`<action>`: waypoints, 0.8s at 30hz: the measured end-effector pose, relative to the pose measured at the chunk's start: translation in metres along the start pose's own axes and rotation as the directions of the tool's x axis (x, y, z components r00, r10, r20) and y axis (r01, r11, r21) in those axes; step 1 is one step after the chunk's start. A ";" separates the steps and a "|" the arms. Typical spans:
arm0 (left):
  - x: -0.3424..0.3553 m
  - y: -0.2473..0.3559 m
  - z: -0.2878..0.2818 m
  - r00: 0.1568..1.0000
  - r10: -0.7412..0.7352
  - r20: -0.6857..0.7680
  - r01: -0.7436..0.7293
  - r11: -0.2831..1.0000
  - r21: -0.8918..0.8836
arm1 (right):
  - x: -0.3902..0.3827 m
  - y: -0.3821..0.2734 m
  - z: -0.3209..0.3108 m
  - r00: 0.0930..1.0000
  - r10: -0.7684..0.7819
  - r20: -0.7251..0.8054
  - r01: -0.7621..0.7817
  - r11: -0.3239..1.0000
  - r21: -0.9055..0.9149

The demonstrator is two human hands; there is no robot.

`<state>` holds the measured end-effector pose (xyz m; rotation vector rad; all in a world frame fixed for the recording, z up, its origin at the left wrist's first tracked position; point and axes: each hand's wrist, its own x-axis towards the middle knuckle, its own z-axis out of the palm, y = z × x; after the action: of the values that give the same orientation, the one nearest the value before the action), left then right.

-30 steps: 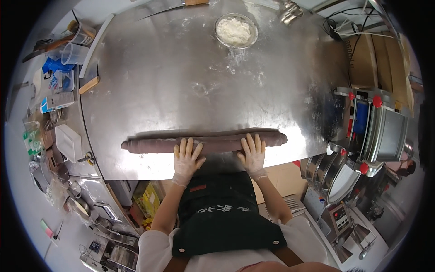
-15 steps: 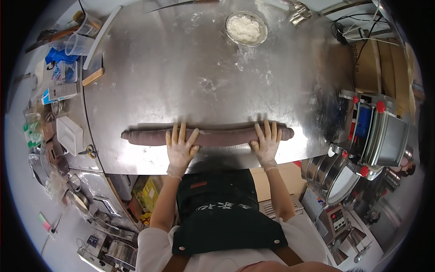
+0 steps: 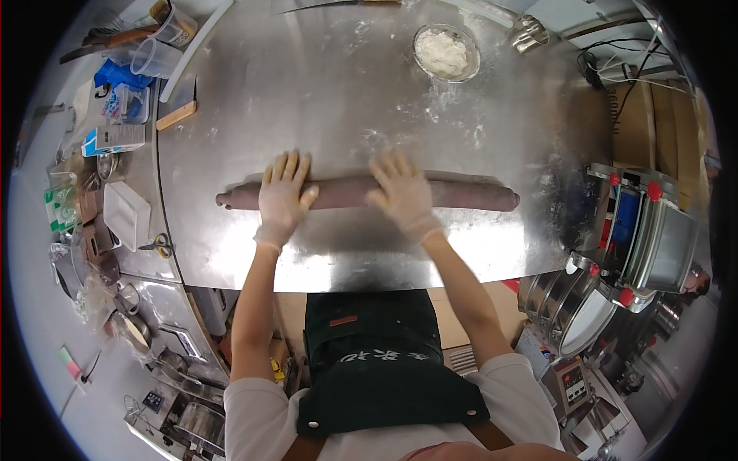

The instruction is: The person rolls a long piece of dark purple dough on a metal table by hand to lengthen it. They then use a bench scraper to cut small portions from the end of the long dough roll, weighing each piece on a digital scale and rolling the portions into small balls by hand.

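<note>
A long brownish-purple dough roll (image 3: pixel 473 195) lies crosswise on the steel table (image 3: pixel 346 265). On its left part rests my left hand (image 3: pixel 283 192), open, in a clear thin glove, the fingers reaching over the far side. My right hand (image 3: pixel 402 190), gloved the same way, lies over the roll right of its middle. Its fingers are stretched out and somewhat blurred by motion. Both palms cover short stretches of the dough, and its two ends show beyond the hands.
Toward the back stands a bowl of white flour (image 3: pixel 443 52) beside a metal cup (image 3: pixel 530 34). A wooden-handled knife (image 3: pixel 177 115) lies at the left, near scissors (image 3: pixel 160 245) and a white tray (image 3: pixel 127 215). Machinery with red knobs (image 3: pixel 653 230) borders the right side.
Both hands have pushed forward, and the dough roll now lies farther from the table's near edge. My right hand has shifted left along the roll, closer to my left hand.
</note>
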<state>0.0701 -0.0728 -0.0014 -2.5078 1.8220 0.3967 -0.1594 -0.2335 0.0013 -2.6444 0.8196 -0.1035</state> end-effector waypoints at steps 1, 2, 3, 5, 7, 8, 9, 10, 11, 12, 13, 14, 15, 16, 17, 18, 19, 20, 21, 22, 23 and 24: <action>-0.018 0.008 -0.004 1.000 0.003 -0.015 -0.004 0.999 -0.037 | -0.014 -0.015 0.003 0.999 -0.029 0.035 0.025 0.995 0.100; -0.032 0.014 -0.007 0.999 0.007 -0.038 -0.010 0.997 -0.072 | -0.035 -0.020 0.002 0.999 -0.018 0.037 0.015 0.998 0.057; -0.057 0.017 0.011 0.986 0.009 -0.168 -0.022 0.997 -0.075 | -0.060 -0.027 0.009 0.998 -0.012 0.059 0.014 1.000 -0.018; -0.089 0.021 0.027 0.978 -0.009 -0.207 -0.016 0.993 -0.120 | -0.093 -0.032 0.029 0.999 -0.019 0.050 0.022 0.998 -0.064; -0.059 0.011 0.011 0.980 0.020 -0.199 -0.050 0.988 -0.146 | -0.078 -0.028 0.022 0.996 0.022 0.083 -0.014 0.996 -0.085; -0.040 0.003 0.001 0.980 0.049 -0.191 -0.081 0.983 -0.167 | -0.050 -0.022 0.014 0.993 0.052 0.101 -0.042 0.995 -0.093; -0.021 -0.003 -0.003 0.985 0.032 -0.167 -0.055 0.990 -0.133 | -0.032 -0.013 0.014 0.997 0.073 0.008 -0.072 0.992 -0.107; -0.003 -0.008 -0.006 0.980 -0.032 -0.195 0.001 0.988 -0.157 | -0.011 -0.007 0.010 0.992 0.099 -0.081 -0.109 0.987 -0.121; 0.015 -0.017 -0.006 0.972 -0.067 -0.224 0.037 0.990 -0.135 | 0.008 -0.002 0.006 0.988 0.107 -0.109 -0.124 0.978 -0.169; 0.025 -0.025 -0.004 0.962 -0.099 -0.254 0.072 0.991 -0.115 | 0.019 0.001 0.003 0.984 0.115 -0.138 -0.143 0.966 -0.215; 0.023 -0.029 -0.003 0.960 -0.099 -0.260 0.072 0.991 -0.114 | 0.017 0.003 0.003 0.983 0.111 -0.144 -0.141 0.966 -0.217; 0.022 -0.032 -0.004 0.967 -0.055 -0.248 0.030 0.994 -0.101 | 0.015 0.007 0.005 0.990 0.079 -0.114 -0.102 0.972 -0.210; 0.019 -0.036 -0.006 0.972 -0.012 -0.234 -0.009 0.996 -0.088 | 0.013 0.009 0.006 0.995 0.045 -0.084 -0.061 0.977 -0.202; 0.013 -0.037 -0.011 0.970 -0.005 -0.243 -0.017 0.996 -0.090 | 0.002 0.015 0.009 0.995 0.048 -0.092 -0.066 0.975 -0.210; -0.002 -0.039 -0.021 0.995 0.062 -0.075 -0.065 0.997 -0.041 | -0.017 0.017 0.012 0.996 0.044 -0.072 -0.057 0.982 -0.183; -0.020 -0.044 -0.028 0.989 0.112 0.099 -0.113 0.994 0.004 | -0.031 0.013 0.014 0.998 0.035 -0.050 -0.042 0.988 -0.151; -0.037 -0.059 -0.018 0.984 0.173 -0.043 -0.169 0.982 0.080 | -0.036 -0.001 0.010 0.993 0.015 -0.116 -0.035 0.984 -0.174; -0.044 -0.072 -0.015 0.986 0.164 -0.041 -0.160 0.984 0.082 | -0.030 -0.019 0.006 0.994 0.008 -0.113 -0.027 0.985 -0.169; -0.048 -0.084 -0.012 0.979 0.192 -0.062 -0.189 0.980 0.056 | -0.019 -0.041 0.005 1.000 -0.018 -0.020 0.015 0.994 -0.112; -0.047 -0.092 -0.008 0.971 0.222 -0.088 -0.221 0.975 0.027 | -0.009 -0.061 0.007 0.996 -0.046 0.073 0.050 0.997 -0.055; -0.041 -0.100 -0.005 0.936 0.295 -0.193 -0.299 0.954 0.010 | 0.007 -0.080 0.020 0.990 -0.112 0.083 0.116 0.992 -0.050; -0.039 -0.102 -0.005 0.936 0.293 -0.194 -0.297 0.955 0.010 | 0.019 -0.096 0.034 0.981 -0.170 0.095 0.175 0.983 -0.045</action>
<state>0.1556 -0.0048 -0.0020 -2.3594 2.2904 0.1778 -0.0861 -0.1599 0.0039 -2.7445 0.5696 -0.0059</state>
